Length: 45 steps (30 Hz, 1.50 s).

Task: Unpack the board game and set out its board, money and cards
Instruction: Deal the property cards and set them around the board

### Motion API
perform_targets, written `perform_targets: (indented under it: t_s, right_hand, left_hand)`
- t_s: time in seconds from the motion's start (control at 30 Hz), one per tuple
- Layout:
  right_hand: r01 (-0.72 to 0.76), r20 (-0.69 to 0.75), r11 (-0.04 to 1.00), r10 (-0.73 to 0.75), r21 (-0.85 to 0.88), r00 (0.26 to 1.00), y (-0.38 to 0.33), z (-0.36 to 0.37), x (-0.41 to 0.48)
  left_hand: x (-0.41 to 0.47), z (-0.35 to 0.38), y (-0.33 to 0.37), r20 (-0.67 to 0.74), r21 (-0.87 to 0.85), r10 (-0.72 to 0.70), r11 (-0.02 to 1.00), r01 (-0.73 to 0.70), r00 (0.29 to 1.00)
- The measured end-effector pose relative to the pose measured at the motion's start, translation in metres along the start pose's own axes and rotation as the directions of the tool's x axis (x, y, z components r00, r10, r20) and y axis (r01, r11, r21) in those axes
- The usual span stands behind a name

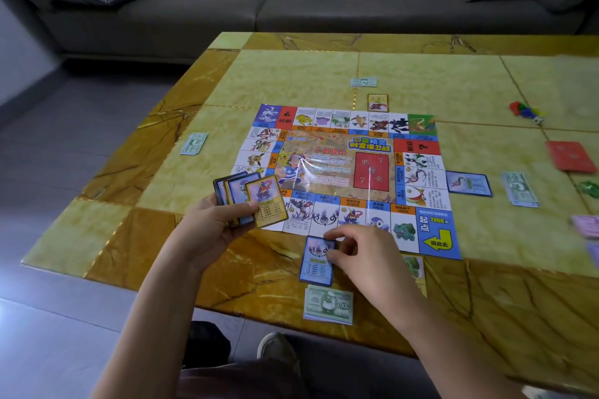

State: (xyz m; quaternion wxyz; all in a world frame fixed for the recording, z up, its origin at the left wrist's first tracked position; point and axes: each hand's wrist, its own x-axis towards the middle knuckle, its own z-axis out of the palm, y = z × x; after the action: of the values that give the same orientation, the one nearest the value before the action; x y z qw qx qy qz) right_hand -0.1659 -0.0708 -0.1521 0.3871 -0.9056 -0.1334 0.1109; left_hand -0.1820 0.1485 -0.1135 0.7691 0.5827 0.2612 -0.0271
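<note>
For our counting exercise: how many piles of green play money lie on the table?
4: far pile beyond the board, left pile, near pile, right pile. Others may lie out of view on the right.

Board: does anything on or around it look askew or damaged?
No damage. The board is not quite flat: its fold creases stand up and shine near the middle. The nearest money stack sits close to the table edge, where it could slip off.
</note>
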Motion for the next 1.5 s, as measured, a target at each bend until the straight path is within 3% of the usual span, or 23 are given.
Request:
perform_targets:
  t_s: [0.27,0.5,0.7,0.87,1.07,1.37,1.5]
  right_hand:
    - [-0.020,-0.018,0.999,0.021,0.047,1.000,0.002,0.000,-0.001]
    - [0.054,-0.147,0.950,-0.008,0.308,0.989,-0.007,-0.014,-0.010]
    - [0.011,-0.018,0.902,-0.003,0.431,1.000,-0.013,-0.026,-0.013]
    - [-0.013,-0.009,0.895,0.019,0.447,1.000,0.003,-0.045,-0.008]
    - [-0.078,-0.184,0.808,0.225,0.584,0.957,0.044,-0.088,-0.004]
    - [-0.150,-0.144,0.740,0.318,0.656,0.937,0.067,-0.096,-0.017]
    - [-0.166,-0.100,0.732,0.305,0.661,0.947,0.064,-0.091,-0.017]
  left_hand:
    - [-0.003,0.004,-0.002,0.020,-0.002,-0.005,1.000,0.005,1.000]
    - [-0.009,0.017,-0.005,0.133,0.066,-0.039,0.997,0.031,0.990]
    - [-0.019,0.038,-0.014,0.240,0.251,-0.043,0.968,-0.019,0.970]
    - [-0.019,0.046,-0.014,0.252,0.306,-0.074,0.952,-0.007,0.965]
    - [-0.009,0.044,-0.008,0.129,0.094,-0.108,0.991,0.097,0.986]
    - [-0.007,0.041,-0.002,0.079,-0.240,-0.156,0.956,0.170,0.985]
    - [-0.005,0.031,0.006,0.039,-0.297,-0.127,0.946,0.133,0.991]
